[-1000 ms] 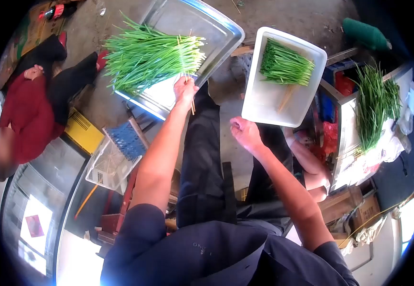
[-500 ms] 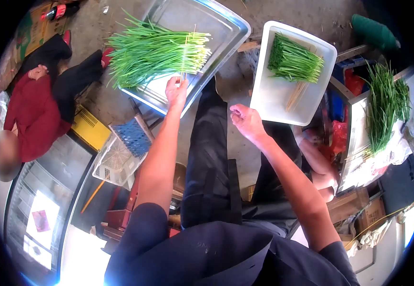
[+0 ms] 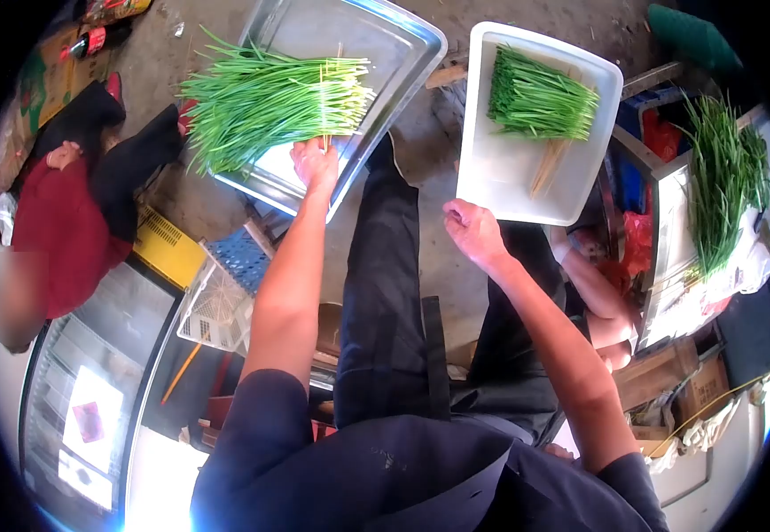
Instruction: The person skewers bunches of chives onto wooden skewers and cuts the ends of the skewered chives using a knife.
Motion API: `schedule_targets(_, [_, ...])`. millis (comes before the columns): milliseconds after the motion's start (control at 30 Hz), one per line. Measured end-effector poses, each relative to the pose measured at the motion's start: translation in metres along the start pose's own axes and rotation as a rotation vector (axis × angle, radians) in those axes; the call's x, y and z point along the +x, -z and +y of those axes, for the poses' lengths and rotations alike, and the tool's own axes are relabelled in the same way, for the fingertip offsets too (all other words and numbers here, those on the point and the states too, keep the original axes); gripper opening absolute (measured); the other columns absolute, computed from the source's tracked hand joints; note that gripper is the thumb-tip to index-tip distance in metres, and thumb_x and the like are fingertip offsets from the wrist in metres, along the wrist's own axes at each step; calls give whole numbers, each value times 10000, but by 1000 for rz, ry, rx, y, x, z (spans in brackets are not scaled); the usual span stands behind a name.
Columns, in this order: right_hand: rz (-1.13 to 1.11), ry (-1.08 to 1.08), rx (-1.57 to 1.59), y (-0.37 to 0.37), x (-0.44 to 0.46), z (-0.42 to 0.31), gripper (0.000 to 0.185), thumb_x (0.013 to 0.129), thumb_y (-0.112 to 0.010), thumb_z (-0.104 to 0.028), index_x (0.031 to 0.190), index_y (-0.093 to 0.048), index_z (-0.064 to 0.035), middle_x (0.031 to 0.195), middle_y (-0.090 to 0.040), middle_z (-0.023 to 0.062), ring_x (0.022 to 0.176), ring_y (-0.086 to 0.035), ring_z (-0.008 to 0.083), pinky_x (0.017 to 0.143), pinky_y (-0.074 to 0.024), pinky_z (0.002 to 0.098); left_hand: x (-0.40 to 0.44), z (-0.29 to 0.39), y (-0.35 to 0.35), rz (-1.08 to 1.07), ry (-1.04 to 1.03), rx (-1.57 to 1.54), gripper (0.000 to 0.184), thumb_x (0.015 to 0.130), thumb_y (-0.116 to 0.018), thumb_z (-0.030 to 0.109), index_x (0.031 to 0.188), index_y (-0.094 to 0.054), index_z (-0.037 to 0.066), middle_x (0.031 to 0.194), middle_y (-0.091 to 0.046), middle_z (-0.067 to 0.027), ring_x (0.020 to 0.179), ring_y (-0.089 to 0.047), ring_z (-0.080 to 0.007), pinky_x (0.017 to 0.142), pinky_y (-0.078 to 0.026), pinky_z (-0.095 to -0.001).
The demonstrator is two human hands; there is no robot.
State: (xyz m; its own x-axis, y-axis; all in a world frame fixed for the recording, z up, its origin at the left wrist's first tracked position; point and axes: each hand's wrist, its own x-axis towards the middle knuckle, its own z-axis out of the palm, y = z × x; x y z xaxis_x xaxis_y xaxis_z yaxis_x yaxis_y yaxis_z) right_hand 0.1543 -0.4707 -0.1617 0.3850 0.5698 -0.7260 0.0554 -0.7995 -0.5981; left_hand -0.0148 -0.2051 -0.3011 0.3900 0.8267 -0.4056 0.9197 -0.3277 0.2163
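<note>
My left hand (image 3: 316, 166) is closed on the lower ends of thin bamboo skewers (image 3: 325, 142) that run through a wide bunch of garlic chives (image 3: 265, 106). The chives lie across a shiny metal tray (image 3: 394, 44), their pale cut ends pointing right and the green tips hanging over its left side. My right hand (image 3: 476, 232) is curled, apart from the tray, just below the left corner of a white plastic tray (image 3: 491, 195). Whatever it may hold is hidden. On that white tray rest a trimmed bundle of skewered chives (image 3: 544, 97) and several loose bamboo sticks (image 3: 548, 167).
More long chives (image 3: 713, 195) lie on a stand at the right. A person in a dark red top (image 3: 61, 230) sits at the left, near a yellow crate (image 3: 168, 244) and a white basket (image 3: 216, 306). Another person's arm (image 3: 599, 293) shows beyond my right forearm.
The whole view has shifted, with the trays now a little further left and up. My right hand has moved slightly right, below the white tray. My left hand keeps its grip on the skewers.
</note>
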Motion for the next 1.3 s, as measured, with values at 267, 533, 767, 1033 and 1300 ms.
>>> schedule_targets(267, [25,-38,54,12,4,-1,217,869,-609,-143,1031,-696,-27,863,-701,207,811,-684,382,771,-547,435,10,19,0,-55,79,-158,204,774,-684,142,965,-692,68,908,-687,-181,907,-642,-390,824,-498,-479])
schedule_targets(533, [29,19,34,19,-6,-15,236,865,-619,-172,1038,-696,-32,862,-703,193,799,-683,370,749,-544,425,-8,53,104,-417,304,-824,208,985,-576,219,925,-635,29,636,-503,-2,557,-458,-103,541,-396,-287])
schedule_targets(767, [-19,77,231,43,-26,-83,286,871,-633,-189,1089,-683,-11,866,-719,177,812,-705,319,771,-549,387,-69,89,239,-341,204,-1499,269,1044,-535,259,1073,-613,4,653,-561,-58,576,-568,-190,550,-486,-320])
schedule_targets(1033, [-146,179,485,100,-95,-254,480,924,-700,-361,1211,-644,18,997,-699,97,955,-633,155,857,-510,314,-107,138,323,-397,-126,-1874,282,1019,-575,273,1153,-631,32,1060,-703,-137,1052,-670,-267,989,-502,-415])
schedule_targets(1300, [-89,268,683,111,-145,-320,323,966,-661,-247,1160,-664,12,1001,-705,56,911,-643,112,817,-514,281,-129,203,386,-608,-192,-1838,303,1032,-554,203,1289,-620,57,1225,-686,-119,1110,-636,-169,946,-493,-304])
